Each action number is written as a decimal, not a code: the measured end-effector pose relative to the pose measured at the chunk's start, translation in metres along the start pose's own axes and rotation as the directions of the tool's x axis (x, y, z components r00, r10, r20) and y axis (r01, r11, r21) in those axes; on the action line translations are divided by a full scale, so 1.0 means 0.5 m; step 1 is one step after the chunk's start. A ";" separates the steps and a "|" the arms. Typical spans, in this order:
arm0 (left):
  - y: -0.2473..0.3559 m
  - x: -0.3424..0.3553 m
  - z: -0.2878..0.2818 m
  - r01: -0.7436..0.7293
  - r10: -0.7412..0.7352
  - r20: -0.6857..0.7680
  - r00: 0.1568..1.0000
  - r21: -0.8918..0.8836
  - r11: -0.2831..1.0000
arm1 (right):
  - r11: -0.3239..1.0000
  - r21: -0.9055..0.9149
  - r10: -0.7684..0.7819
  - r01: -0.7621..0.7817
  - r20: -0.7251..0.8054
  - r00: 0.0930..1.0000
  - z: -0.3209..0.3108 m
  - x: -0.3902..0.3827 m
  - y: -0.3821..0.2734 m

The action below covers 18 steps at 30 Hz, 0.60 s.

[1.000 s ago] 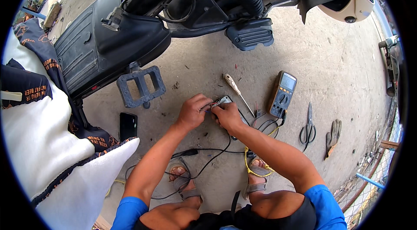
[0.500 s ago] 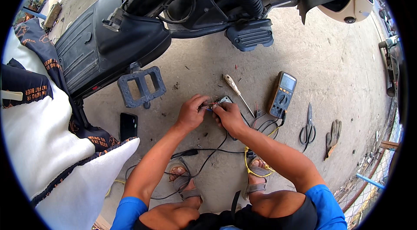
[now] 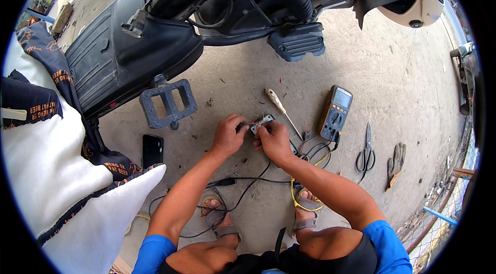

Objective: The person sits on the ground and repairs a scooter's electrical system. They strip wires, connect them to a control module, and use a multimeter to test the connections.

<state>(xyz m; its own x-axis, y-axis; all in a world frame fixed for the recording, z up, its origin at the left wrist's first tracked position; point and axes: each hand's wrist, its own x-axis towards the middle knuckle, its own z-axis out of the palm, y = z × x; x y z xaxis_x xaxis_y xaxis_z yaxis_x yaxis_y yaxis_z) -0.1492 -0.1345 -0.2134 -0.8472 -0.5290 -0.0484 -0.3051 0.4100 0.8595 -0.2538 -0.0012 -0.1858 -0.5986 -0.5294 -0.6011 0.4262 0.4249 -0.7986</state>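
Note:
Over the concrete floor, my left hand [image 3: 231, 133] is closed in a pinch on thin reddish wires [image 3: 250, 123]. These wires run to a small grey metal-edged box [image 3: 268, 118] between my hands. My right hand [image 3: 275, 140] curls over the box's near side, its thumb and fingers closed at the box; exactly where the fingertips grip is hidden. Beyond my right hand lies a screwdriver [image 3: 276, 101] with a pale handle. A multimeter [image 3: 336, 112] with an orange-edged case sits to the right, its leads running toward loose wires [image 3: 307, 137].
Scissors [image 3: 366, 150] with black handles and a work glove [image 3: 396, 166] lie at the right. A black phone [image 3: 153, 151] is at the left, near a white-lined cover [image 3: 57, 163]. A black electric scooter [image 3: 144, 46] with pedals stands ahead. Cables [image 3: 248, 186] cross the floor by my feet.
My right hand has shifted slightly on the box, showing more of its top face. My left hand has drawn a little left, and the blue wire between the hands no longer shows.

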 end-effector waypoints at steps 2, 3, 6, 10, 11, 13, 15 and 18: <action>-0.004 -0.005 0.005 0.018 -0.018 -0.014 1.000 0.003 1.000 | 0.998 -0.059 -0.009 0.008 -0.027 1.000 0.002 0.002 -0.003; -0.003 -0.007 0.009 -0.011 0.012 -0.035 0.999 0.025 1.000 | 0.995 -0.102 -0.021 0.017 -0.038 0.999 0.002 0.003 -0.003; -0.002 -0.014 0.018 -0.104 0.113 -0.086 0.990 0.106 0.989 | 0.966 -0.235 -0.120 0.105 -0.052 0.991 0.003 0.015 0.018; 0.006 -0.024 0.022 -0.175 0.198 -0.094 0.976 0.211 0.962 | 0.937 -0.310 -0.187 0.161 -0.055 0.981 0.001 0.027 0.042; 0.010 -0.027 0.022 -0.176 0.201 -0.090 0.975 0.228 0.958 | 0.929 -0.330 -0.195 0.167 -0.056 0.979 0.001 0.027 0.042; 0.018 -0.031 0.020 -0.185 0.213 -0.089 0.973 0.250 0.950 | 0.912 -0.369 -0.212 0.177 -0.055 0.976 0.002 0.019 0.033; 0.024 -0.031 0.017 -0.223 0.258 -0.096 0.961 0.281 0.934 | 0.925 -0.344 -0.191 0.163 -0.047 0.980 0.002 0.012 0.025; 0.024 -0.024 0.013 -0.319 0.371 -0.115 0.921 0.322 0.891 | 0.930 -0.329 -0.187 0.163 -0.044 0.981 0.004 0.011 0.024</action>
<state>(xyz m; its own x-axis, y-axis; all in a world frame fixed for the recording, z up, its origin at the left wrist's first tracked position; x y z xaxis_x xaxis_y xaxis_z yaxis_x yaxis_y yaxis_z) -0.1455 -0.1183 -0.2060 -0.8438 -0.4205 0.3333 -0.1417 0.7737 0.6176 -0.2505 -0.0005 -0.1989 -0.6970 -0.5669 -0.4391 0.0756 0.5508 -0.8312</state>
